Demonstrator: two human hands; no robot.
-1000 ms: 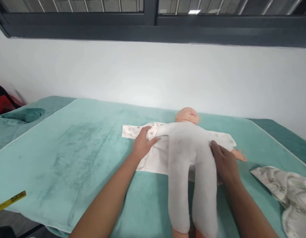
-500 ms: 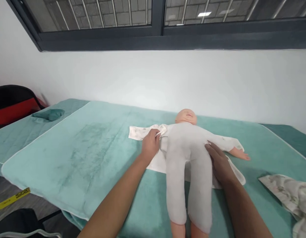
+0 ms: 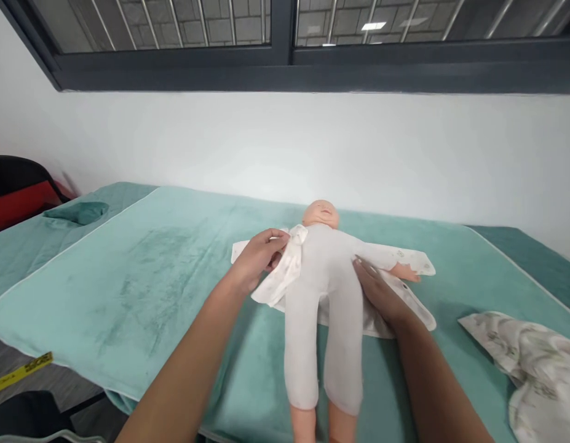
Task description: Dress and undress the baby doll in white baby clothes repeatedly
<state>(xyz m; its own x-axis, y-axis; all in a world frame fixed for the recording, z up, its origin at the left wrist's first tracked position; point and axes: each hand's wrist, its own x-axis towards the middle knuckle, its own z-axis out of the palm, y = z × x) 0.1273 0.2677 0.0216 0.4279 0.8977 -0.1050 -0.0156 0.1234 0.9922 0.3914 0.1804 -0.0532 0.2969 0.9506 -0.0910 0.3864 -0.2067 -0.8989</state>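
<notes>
A baby doll (image 3: 322, 264) in a white bodysuit lies on its back, head toward the wall and bare feet toward me. Beneath its torso is a white printed baby shirt (image 3: 281, 277), laid open; one sleeve (image 3: 402, 255) covers the doll's arm on the right, its small hand showing by the cuff. On the left, my left hand (image 3: 262, 255) has curled fingers pinching the shirt's bunched front panel near the shoulder. My right hand (image 3: 379, 289) rests against the doll's side with fingers stretched out, over the shirt's right panel.
A teal padded cover (image 3: 141, 277) spreads over the bed, which has a face hole (image 3: 79, 213) at the far left. Crumpled printed cloth (image 3: 538, 357) lies at the right. Behind are a white wall and a dark window frame (image 3: 174, 75). A black-and-red object (image 3: 21, 194) stands left.
The shirt's left panel has been lifted and folded up beside the doll, with my left hand shifted outward. My right hand stays at the doll's side. The whole view has shifted slightly.
</notes>
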